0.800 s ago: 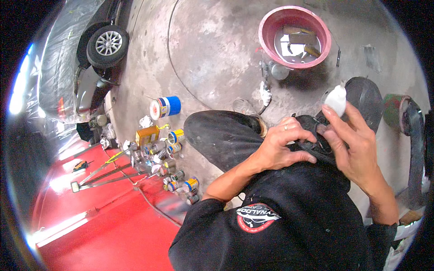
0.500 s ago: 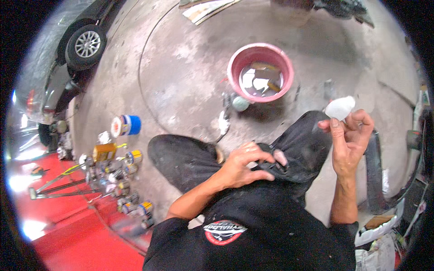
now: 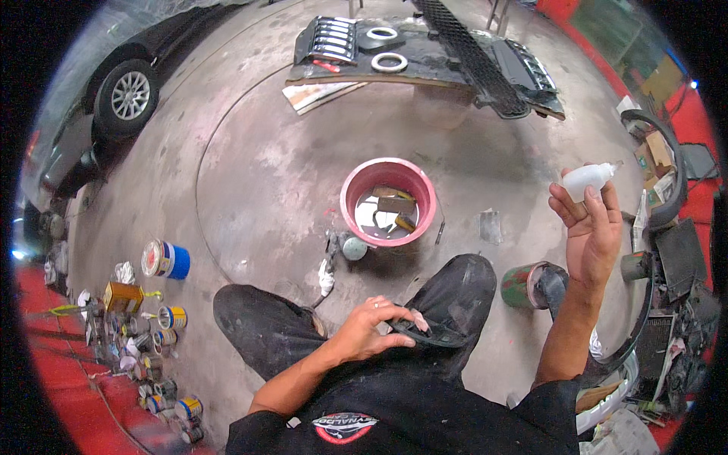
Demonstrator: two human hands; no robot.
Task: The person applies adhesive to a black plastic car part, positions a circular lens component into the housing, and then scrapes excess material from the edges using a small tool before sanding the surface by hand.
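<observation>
In my raised right hand (image 3: 591, 235) is a small white squeeze bottle (image 3: 588, 182), gripped between thumb and fingers. It lies nearly level, its narrow tip pointing right. Over my lap, my left hand (image 3: 373, 330) has its thumb and fingers closed around a black curved part (image 3: 432, 330), perhaps plastic. The part rests against my dark trousers, and its far end is towards my right knee. A small pinkish piece (image 3: 418, 320) shows at its upper edge; I cannot make out what it is.
A pink tub (image 3: 388, 163) with water and blocks stands ahead. Cans (image 3: 173, 316) and a blue-and-white bucket (image 3: 176, 260) are at left. A low table (image 3: 425, 73) holds black car parts. A reddish-green can (image 3: 523, 284) sits near my right forearm; a hose (image 3: 199, 182) crosses the floor.
The view has tilted up, bringing the table of car parts into sight. The bottle has turned, and its tip now shows. My left hand keeps its hold on the black part.
</observation>
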